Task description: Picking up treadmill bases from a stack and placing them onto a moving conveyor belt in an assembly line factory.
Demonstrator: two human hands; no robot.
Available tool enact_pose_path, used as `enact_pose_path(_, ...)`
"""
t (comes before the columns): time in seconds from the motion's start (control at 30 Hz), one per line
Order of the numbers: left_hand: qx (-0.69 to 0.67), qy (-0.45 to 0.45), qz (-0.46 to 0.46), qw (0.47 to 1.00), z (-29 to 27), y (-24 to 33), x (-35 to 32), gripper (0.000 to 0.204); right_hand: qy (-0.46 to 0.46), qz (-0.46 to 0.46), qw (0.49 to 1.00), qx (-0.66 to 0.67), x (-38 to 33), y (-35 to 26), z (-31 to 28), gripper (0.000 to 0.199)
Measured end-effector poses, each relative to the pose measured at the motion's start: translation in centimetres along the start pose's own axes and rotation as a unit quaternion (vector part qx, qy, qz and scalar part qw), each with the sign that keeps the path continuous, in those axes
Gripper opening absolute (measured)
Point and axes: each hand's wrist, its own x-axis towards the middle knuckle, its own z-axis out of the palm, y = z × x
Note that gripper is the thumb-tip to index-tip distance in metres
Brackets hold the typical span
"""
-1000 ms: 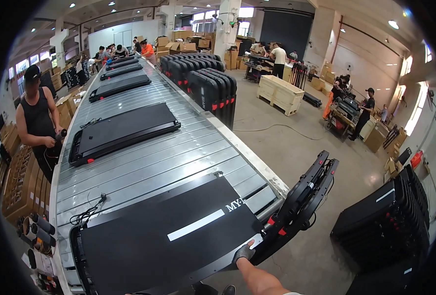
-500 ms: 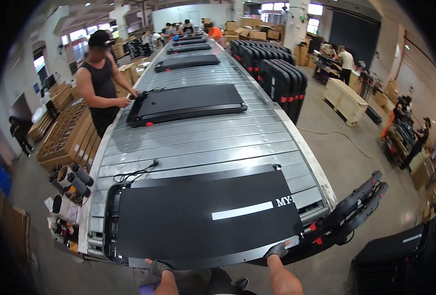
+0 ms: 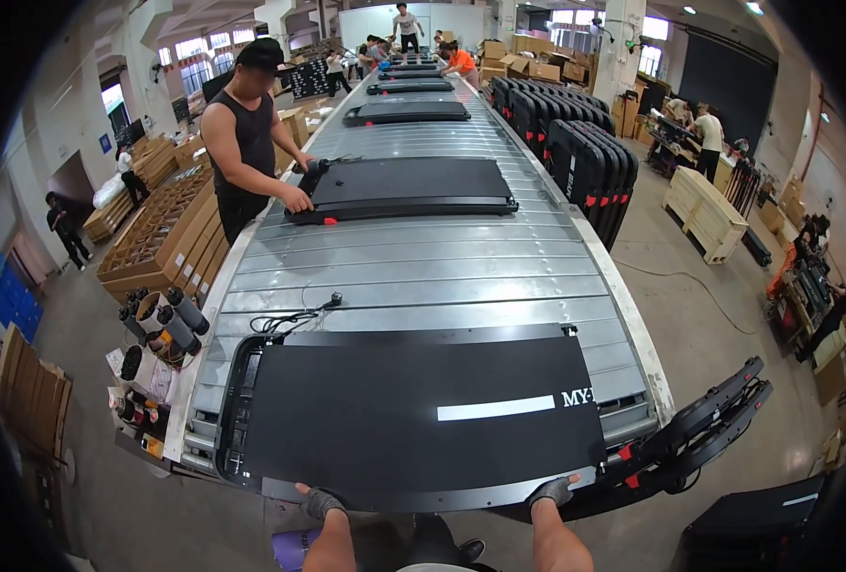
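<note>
A flat black treadmill deck (image 3: 356,400) with a white stripe lies across the near end of the roller conveyor (image 3: 423,276). My left hand (image 3: 323,502), in a grey glove with bare fingertips, grips its near edge left of the middle. Close to the near right corner, my right hand (image 3: 554,491), gloved alike, holds the same edge. Both thumbs rest on top; the other fingers are hidden underneath. Behind the deck's far left corner lies a coiled black cable (image 3: 294,319) with a plug. Black folding arms (image 3: 695,434) with red parts jut out beyond the right end.
Across the conveyor's left side, a co-worker (image 3: 247,143) has both hands at another treadmill deck (image 3: 413,186). More decks lie farther along. Black units (image 3: 590,176) stand upright along the right side, near a wooden crate (image 3: 704,214). Grey cylindrical bottles (image 3: 180,319) stand at the left.
The whole view has shifted, with things now lower and farther right. My hands keep their hold on the deck's near edge. The co-worker's near hand has moved down onto the other deck.
</note>
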Motion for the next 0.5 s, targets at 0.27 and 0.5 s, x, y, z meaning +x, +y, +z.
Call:
enact_pose_path(0.27, -0.018, 0.077, 0.026, 0.997, 1.5, -1.6, 1.7, 0.098, -0.009, -0.014, 1.000, 0.004, -0.6, -0.2, -0.4, 0.101)
enact_pose_path(0.5, -0.011, 0.081, 0.025, 0.996, -1.5, 0.9, -1.2, 0.095, -0.006, -0.004, 1.000, 0.003, -1.9, -0.5, -0.2, 0.101)
